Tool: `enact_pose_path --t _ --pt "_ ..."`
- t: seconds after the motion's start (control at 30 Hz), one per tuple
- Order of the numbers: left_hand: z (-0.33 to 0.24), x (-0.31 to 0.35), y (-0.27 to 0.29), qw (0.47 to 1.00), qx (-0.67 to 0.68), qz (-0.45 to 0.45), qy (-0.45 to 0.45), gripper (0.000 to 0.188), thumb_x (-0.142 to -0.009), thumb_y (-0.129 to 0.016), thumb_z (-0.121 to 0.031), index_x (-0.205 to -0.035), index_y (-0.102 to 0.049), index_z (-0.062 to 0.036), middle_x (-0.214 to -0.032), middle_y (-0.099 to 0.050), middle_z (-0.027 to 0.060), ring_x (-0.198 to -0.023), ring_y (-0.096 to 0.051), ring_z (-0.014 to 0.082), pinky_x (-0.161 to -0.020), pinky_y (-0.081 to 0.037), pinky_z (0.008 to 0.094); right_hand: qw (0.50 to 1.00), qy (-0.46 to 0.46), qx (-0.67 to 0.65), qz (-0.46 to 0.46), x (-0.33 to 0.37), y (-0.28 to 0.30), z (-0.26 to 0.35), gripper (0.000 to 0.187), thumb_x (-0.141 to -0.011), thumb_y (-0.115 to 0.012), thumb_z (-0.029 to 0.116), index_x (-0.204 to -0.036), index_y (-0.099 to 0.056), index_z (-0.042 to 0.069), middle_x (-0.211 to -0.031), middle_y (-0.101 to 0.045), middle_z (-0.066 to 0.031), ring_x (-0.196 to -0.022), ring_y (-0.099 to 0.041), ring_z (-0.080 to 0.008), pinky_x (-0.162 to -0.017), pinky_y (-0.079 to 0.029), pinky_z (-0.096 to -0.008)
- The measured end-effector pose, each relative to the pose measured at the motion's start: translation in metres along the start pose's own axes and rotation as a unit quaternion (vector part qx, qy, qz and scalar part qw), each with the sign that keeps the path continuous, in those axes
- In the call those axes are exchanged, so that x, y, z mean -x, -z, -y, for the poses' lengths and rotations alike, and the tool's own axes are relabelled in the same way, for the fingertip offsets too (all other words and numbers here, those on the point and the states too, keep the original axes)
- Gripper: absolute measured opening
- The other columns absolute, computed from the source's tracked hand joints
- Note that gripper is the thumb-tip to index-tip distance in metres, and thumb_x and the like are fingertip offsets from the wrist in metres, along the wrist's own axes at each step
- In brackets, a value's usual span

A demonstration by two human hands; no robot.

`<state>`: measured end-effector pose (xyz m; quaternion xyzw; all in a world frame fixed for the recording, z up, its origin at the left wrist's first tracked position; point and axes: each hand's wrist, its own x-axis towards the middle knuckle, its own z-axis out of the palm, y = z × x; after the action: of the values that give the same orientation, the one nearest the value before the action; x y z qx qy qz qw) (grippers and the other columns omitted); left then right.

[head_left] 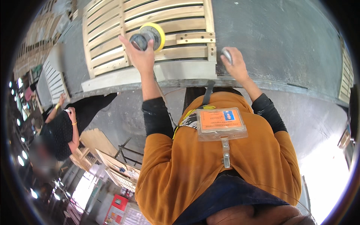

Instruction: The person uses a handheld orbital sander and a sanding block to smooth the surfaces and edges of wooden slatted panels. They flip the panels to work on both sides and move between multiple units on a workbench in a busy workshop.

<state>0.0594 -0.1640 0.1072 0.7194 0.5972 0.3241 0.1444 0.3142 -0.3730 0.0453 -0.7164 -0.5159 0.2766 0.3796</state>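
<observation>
My left hand [141, 58] is closed around the dark, rounded end of a disc sander [148, 36]. Its yellow-edged round pad is tilted up on its side, over a slatted wooden panel [165, 24]. Light wooden slats run across the panel, and a short drilled block [195, 38] sits at its right edge. Just right of the panel, above the dark tabletop, my right hand [235, 65] is closed on a small pale grey rounded object [227, 55]. My fingers partly cover it, so its kind cannot be made out.
A pale board [150, 75] lies along the near edge of the dark grey table [270, 41]. At left, another person [62, 127] in black stands by the table near a second slatted panel [54, 79]. More slatted wood [346, 75] shows at far right. Wooden parts [98, 144] lie behind me.
</observation>
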Motion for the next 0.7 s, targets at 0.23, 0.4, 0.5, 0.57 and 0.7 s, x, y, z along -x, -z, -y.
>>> enact_pose_path --t 0.23,0.4,0.5,0.57,0.7 --pt "0.012 0.097 0.106 0.986 -0.074 -0.121 0.09 0.11 -0.067 -0.083 -0.012 -0.154 -0.014 -0.0034 -0.129 -0.047 0.0266 -0.117 -0.047 0.0411 -0.102 -0.037 0.0443 0.922 0.193 0.189 0.275 -0.015 -0.078 0.071 0.077 -0.071 -0.08 0.028 -0.136 -0.042 0.01 -0.123 -0.049 -0.0143 -0.115 -0.047 -0.0317 -0.093 -0.037 -0.043" --pt "0.016 0.187 0.15 0.967 -0.131 -0.096 0.196 0.111 -0.064 -0.083 -0.008 -0.154 -0.018 -0.0053 -0.123 -0.052 0.0196 -0.116 -0.05 0.035 -0.101 -0.038 0.0405 0.904 0.274 0.243 0.222 -0.004 -0.085 0.06 0.103 -0.069 -0.082 0.031 -0.152 -0.023 0.014 -0.124 -0.048 -0.0138 -0.113 -0.047 -0.0296 -0.093 -0.033 -0.0446" --pt "0.02 0.23 0.154 0.955 -0.12 -0.091 0.257 0.11 -0.065 -0.083 -0.008 -0.154 -0.019 -0.0109 -0.123 -0.051 0.0175 -0.111 -0.052 0.0352 -0.095 -0.044 0.0409 0.899 0.277 0.274 0.2 0.0 -0.089 0.051 0.108 -0.067 -0.083 0.029 -0.154 -0.02 0.014 -0.125 -0.047 -0.0135 -0.112 -0.047 -0.0292 -0.093 -0.033 -0.0451" --pt "0.024 0.249 0.155 0.947 -0.116 -0.09 0.286 0.11 -0.066 -0.083 -0.01 -0.154 -0.018 -0.0123 -0.122 -0.051 0.0162 -0.11 -0.053 0.034 -0.094 -0.045 0.04 0.899 0.266 0.285 0.198 0.0 -0.093 0.05 0.108 -0.067 -0.084 0.027 -0.153 -0.021 0.014 -0.125 -0.047 -0.0136 -0.112 -0.048 -0.0296 -0.092 -0.033 -0.0452" --pt "0.042 0.259 0.157 0.93 -0.105 -0.068 0.345 0.111 -0.066 -0.084 -0.015 -0.155 -0.017 -0.0169 -0.125 -0.051 0.015 -0.113 -0.054 0.0328 -0.095 -0.047 0.0403 0.896 0.268 0.288 0.206 -0.002 -0.093 0.052 0.106 -0.066 -0.083 0.023 -0.153 -0.022 0.014 -0.123 -0.048 -0.0135 -0.11 -0.049 -0.0304 -0.092 -0.034 -0.045"
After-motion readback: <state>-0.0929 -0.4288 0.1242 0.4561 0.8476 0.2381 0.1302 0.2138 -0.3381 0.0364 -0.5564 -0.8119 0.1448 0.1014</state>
